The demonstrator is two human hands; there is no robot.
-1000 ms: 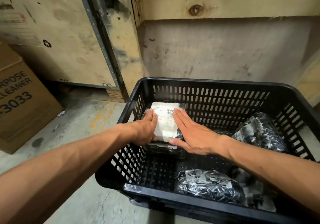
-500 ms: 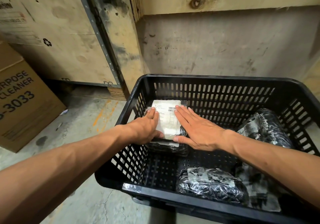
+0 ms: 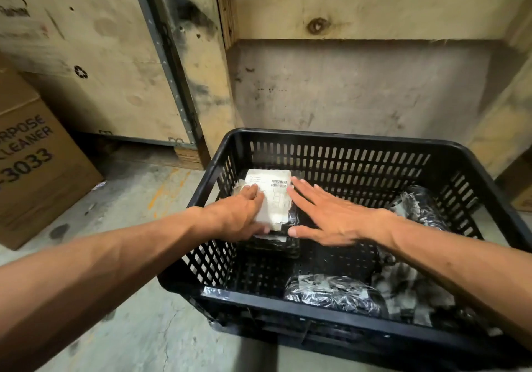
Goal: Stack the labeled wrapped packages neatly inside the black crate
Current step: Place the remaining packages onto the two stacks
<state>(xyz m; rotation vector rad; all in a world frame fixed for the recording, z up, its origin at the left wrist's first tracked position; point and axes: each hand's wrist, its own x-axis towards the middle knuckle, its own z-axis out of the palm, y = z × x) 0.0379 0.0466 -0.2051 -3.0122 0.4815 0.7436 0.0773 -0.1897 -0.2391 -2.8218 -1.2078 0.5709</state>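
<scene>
The black slatted crate (image 3: pixel 331 139) stands on the concrete floor. In its back left corner a black wrapped package with a white barcode label (image 3: pixel 273 196) lies on top of another wrapped package. My left hand (image 3: pixel 239 219) lies on the top package's left side, with the thumb hooked on its near edge. My right hand (image 3: pixel 331 216) hovers just right of the label, flat and blurred, with its fingers spread and nothing in it. A second wrapped package (image 3: pixel 331 294) lies at the crate's front. A third (image 3: pixel 417 207) leans against the right wall.
A brown cardboard box (image 3: pixel 34 164) printed with "CLEANER 3033" sits on the floor at left. Plywood shipping crates (image 3: pixel 86 54) and a concrete wall (image 3: pixel 359 89) close off the space behind the black crate. Bare floor lies left of it.
My right hand has slid rightward off the label and spread its fingers. My left hand stays on the package. The camera has tilted up a little.
</scene>
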